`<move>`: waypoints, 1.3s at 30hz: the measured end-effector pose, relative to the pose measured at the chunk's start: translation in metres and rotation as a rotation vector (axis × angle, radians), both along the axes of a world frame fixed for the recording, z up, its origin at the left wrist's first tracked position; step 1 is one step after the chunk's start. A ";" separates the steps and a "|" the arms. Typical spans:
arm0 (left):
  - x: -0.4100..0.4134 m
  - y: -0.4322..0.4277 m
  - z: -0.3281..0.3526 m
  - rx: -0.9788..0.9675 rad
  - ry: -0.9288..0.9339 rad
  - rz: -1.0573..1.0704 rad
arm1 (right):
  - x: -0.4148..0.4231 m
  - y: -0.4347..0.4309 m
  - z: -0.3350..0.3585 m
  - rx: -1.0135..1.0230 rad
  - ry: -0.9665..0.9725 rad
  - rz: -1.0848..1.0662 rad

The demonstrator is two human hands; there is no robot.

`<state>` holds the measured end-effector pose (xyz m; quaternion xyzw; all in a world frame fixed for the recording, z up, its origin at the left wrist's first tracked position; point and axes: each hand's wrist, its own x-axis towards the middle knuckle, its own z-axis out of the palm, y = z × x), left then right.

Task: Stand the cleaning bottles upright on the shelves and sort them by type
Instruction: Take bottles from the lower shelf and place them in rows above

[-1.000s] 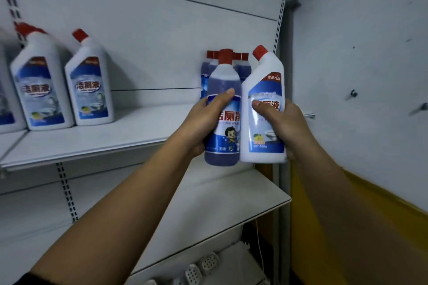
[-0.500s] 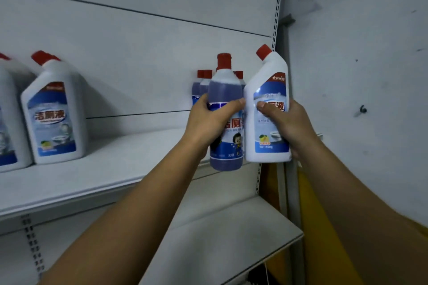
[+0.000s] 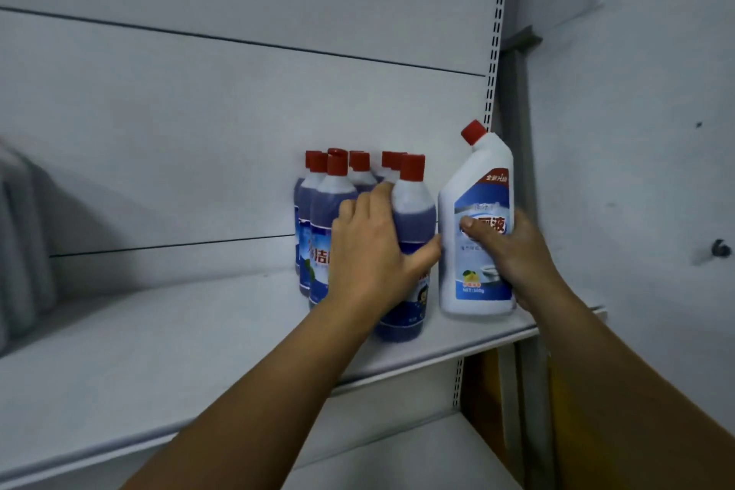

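Observation:
My left hand (image 3: 372,255) grips a clear bottle of purple liquid with a red cap (image 3: 409,219); it stands upright on the white shelf (image 3: 222,342), at the right of a cluster of several like bottles (image 3: 324,211) against the back panel. My right hand (image 3: 513,255) holds a white angled-neck bottle with a red cap and blue label (image 3: 477,227), upright at the shelf's right end, its base at or just above the board. The two held bottles stand side by side, a narrow gap between them.
A slotted upright post (image 3: 495,64) and a grey wall (image 3: 636,171) bound the shelf on the right. A blurred white bottle (image 3: 20,235) shows at the far left. A lower shelf board (image 3: 397,461) juts out below.
Both hands moved forward and down with their bottles, from in front of the shelf onto its right end. The purple bottle now stands beside the cluster. The view shifted right.

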<state>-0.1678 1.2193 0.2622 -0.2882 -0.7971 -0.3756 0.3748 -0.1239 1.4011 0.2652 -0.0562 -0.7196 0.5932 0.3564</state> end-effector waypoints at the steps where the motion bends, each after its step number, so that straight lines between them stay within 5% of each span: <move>1: -0.002 0.003 0.001 -0.052 0.070 0.094 | -0.006 0.004 -0.003 0.014 -0.009 0.010; 7: -0.018 0.013 0.010 -0.285 0.282 0.400 | -0.028 0.018 -0.024 -0.066 -0.019 0.069; 20: -0.036 0.009 0.012 -0.545 0.278 0.639 | -0.025 0.024 -0.037 -0.069 0.036 0.154; 30: -0.025 -0.022 -0.003 -0.605 0.387 0.543 | -0.020 0.022 -0.038 -0.058 0.035 0.150; 34: -0.006 -0.053 -0.018 -0.658 0.542 0.309 | -0.013 0.010 -0.037 -0.041 0.031 0.132; 36: 0.004 -0.069 -0.024 -0.795 0.465 0.211 | -0.009 0.003 -0.037 -0.043 0.033 0.142; 39: 0.010 -0.096 -0.033 -0.862 -0.012 0.199 | -0.004 -0.013 -0.036 -0.036 0.044 0.162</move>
